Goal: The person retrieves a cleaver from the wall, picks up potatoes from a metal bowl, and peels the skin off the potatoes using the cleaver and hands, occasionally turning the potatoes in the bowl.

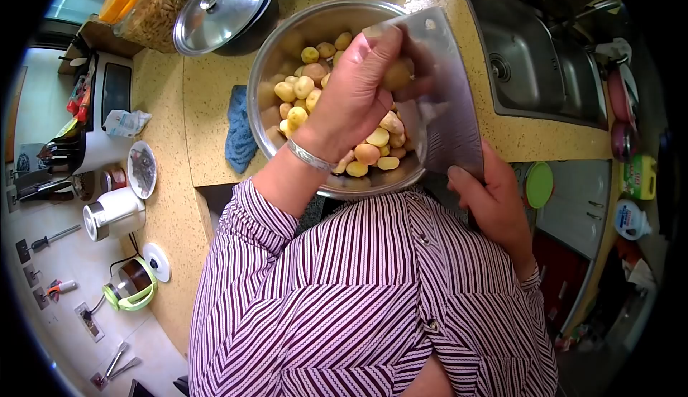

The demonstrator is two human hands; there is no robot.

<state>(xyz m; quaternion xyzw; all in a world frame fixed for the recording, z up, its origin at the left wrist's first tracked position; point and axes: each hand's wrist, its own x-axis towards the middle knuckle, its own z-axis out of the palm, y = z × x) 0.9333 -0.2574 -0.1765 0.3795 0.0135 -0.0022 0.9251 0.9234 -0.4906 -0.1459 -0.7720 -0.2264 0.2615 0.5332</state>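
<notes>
My right hand [494, 193] grips a broad cleaver [459, 110] at its lower end, with the thumb against the metal. The blade stands up over the right side of a large steel bowl [261, 121], and a hole shows in its top corner. My left hand [362, 85], with a silver bracelet at the wrist, is above the bowl. Its fingers curl around a potato [398, 74] beside the blade; the fingertips are blurred. Many small potatoes [295, 99], some of them cut [378, 137], lie in the bowl.
A blue cloth [241, 130] lies left of the bowl. Behind stands a lidded pot [222, 10] and a jar [150, 17] with an orange lid. The steel sink [523, 53] is at the right. A white appliance [115, 212] and a green-handled jug [132, 282] stand at the left.
</notes>
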